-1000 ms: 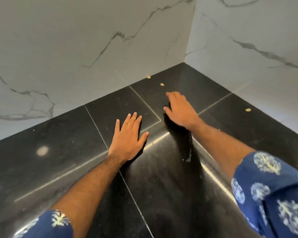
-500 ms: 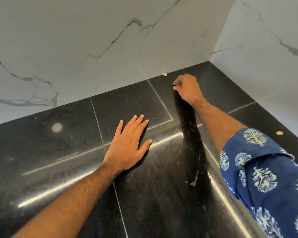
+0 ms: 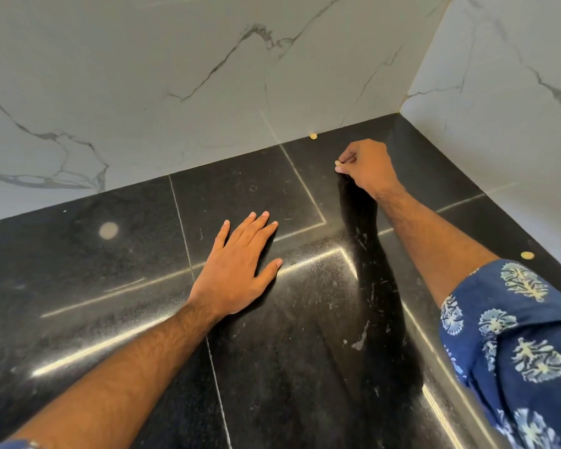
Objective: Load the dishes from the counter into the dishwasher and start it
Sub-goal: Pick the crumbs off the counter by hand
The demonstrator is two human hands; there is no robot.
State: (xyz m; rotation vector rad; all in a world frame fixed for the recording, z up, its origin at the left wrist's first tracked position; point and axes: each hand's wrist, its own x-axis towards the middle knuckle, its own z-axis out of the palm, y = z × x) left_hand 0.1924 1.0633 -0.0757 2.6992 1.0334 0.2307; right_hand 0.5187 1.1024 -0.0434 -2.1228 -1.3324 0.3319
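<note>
Filling the lower frame is a black stone counter point(image 3: 120, 254), polished enough to throw long bright streaks of reflected light, cut by pale seams into slabs, and flecked with whitish smears near the middle. It runs into a corner where two white marble walls point(image 3: 162, 76) with grey veins meet. A pale round spot point(image 3: 108, 230) sits on the stone at the left.

The left hand point(image 3: 237, 270) lies flat on the counter, palm down, fingers straight and slightly spread, thumb out to the side, gripping nothing. The right hand point(image 3: 366, 166) reaches toward the corner, fingers curled in, thumb and forefinger pinched on a small tan crumb point(image 3: 337, 163). The arm comes out of a blue sleeve point(image 3: 512, 345) printed with pale flowers.

A second crumb point(image 3: 313, 136) rests where counter meets back wall, just beyond the right hand. A third point(image 3: 527, 255) lies near the right wall, beside the sleeve. Dishes and dishwasher are out of view.
</note>
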